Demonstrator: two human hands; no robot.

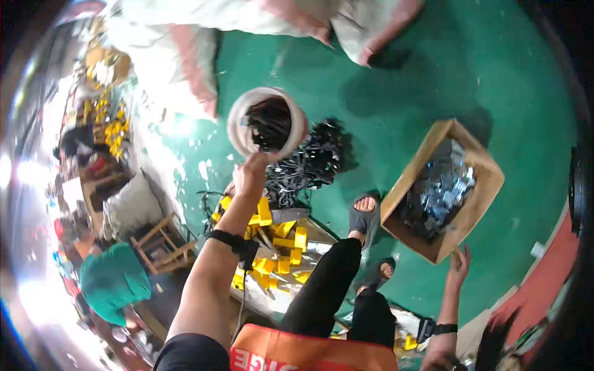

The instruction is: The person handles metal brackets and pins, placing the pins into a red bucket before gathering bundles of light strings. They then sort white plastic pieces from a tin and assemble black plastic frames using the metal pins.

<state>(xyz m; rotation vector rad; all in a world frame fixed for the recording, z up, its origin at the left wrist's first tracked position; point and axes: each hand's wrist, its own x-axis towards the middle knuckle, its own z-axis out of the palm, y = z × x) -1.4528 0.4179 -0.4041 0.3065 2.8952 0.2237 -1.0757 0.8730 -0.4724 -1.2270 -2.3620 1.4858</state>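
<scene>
My left hand (250, 175) is closed on the near rim of a round white bucket (297, 127). Dark, thin pieces lie inside the bucket; I cannot make out their kind. Beside and below it spreads a tangled heap of black, strip-like pieces (315, 164) on the green floor. My right hand (458, 266) is at the near side of an open cardboard box (405, 170), fingers stretched out and apart at its edge. Many small, shiny grey-blue pieces (442, 185) fill part of the box. Whether those fingers press on the cardboard is unclear.
Yellow parts (281, 247) lie heaped close by my legs. My sandalled foot (364, 216) stands between heap and box. White sacks with pink bands (192, 68) line the far side. At left, a person in green (114, 281) is near a wooden stool (164, 244).
</scene>
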